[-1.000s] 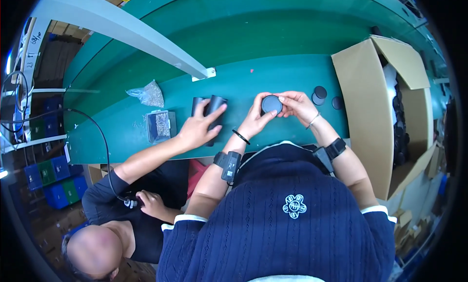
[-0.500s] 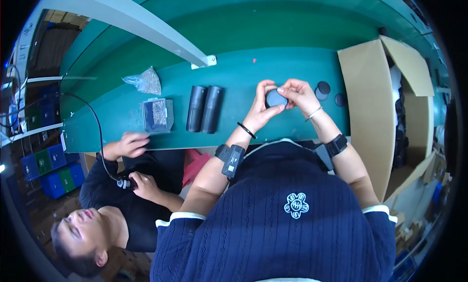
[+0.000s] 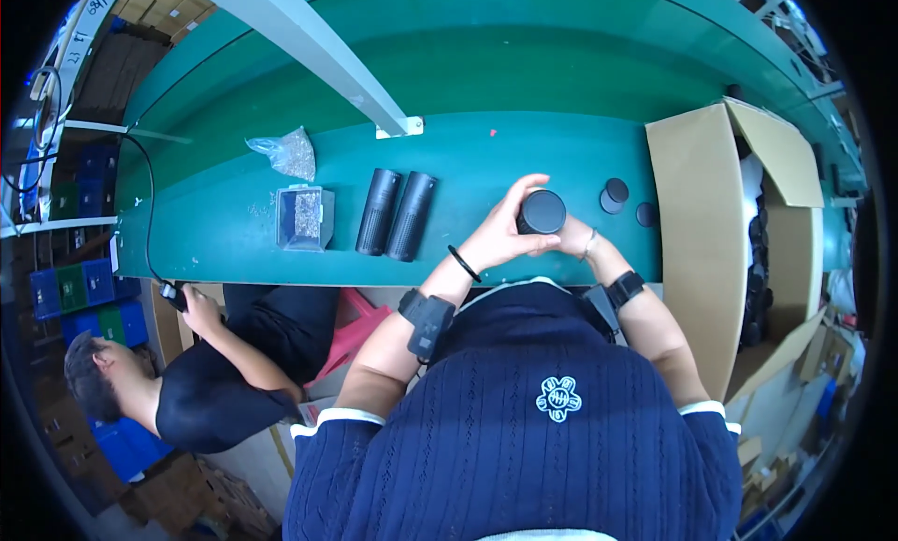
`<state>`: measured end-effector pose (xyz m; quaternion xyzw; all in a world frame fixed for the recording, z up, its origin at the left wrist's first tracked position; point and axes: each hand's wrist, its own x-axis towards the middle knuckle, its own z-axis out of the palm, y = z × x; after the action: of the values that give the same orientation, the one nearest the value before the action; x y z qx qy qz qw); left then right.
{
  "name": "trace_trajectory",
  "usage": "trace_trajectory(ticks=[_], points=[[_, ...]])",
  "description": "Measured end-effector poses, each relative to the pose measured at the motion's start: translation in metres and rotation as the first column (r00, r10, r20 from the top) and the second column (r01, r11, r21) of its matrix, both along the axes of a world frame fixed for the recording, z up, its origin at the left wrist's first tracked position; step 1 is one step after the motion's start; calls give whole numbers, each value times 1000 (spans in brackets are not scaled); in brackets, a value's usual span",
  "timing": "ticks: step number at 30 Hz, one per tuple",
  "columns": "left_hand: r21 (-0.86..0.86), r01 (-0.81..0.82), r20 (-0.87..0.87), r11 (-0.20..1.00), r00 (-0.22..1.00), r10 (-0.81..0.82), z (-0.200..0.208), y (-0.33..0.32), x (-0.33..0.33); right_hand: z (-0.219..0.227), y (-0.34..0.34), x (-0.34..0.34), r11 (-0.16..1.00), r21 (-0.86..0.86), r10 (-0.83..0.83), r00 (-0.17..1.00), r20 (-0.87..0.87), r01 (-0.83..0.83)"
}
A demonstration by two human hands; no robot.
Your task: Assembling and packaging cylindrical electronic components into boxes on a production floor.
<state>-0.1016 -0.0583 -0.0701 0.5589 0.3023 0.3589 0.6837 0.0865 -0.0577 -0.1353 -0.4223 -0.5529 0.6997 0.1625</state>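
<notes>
Head view, black cylinder [image 3: 542, 212] between left hand [image 3: 500, 237], right hand [image 3: 571, 242]

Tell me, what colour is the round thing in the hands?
Black. The round cylinder shows best in the head view.

Both hands meet over the green tabletop [image 3: 234, 232] around a black cylinder [image 3: 542, 212] that stands with its round end facing up. The left hand [image 3: 502, 234] wraps its near side with fingers spread upward along it; the right hand [image 3: 568, 240] presses against it from the other side, mostly hidden behind it. To the left, two more dark cylinders [image 3: 395, 215] lie side by side, touching. Further left stands a small clear box of tiny metal parts [image 3: 304, 217], with a clear plastic bag [image 3: 282, 152] behind it. Right of the hands lie small black round caps [image 3: 613, 195], near an open cardboard box [image 3: 697, 242]. Another person [image 3: 206, 382] sits below the tabletop's left edge.
</notes>
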Motion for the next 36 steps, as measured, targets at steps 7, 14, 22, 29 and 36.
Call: trace_trajectory(ticks=[7, 14, 22, 29, 36], points=[[10, -266, -47, 964, 963, 266, -40, -8, 4, 13, -5, -4, 958, 181, -198, 968, -151, 224], [-85, -254, -30, 963, 967, 253, -50, -11, 0, 4, -13, -15, 943, 250, -213, 975, -61, 222], [519, -441, -407, 732, 626, 666, -53, 9, -50, -27, 33, 15, 850, 523, -177, 971, 162, 68], [604, -132, -795, 786, -166, 583, -53, -48, -109, -52, 172, 119, 512, 776, -794, 548, 264, 368], [491, -37, -836, 870, -302, 459, -69, -50, -96, -58, 217, 178, 599, 793, -801, 118, 588, 116]])
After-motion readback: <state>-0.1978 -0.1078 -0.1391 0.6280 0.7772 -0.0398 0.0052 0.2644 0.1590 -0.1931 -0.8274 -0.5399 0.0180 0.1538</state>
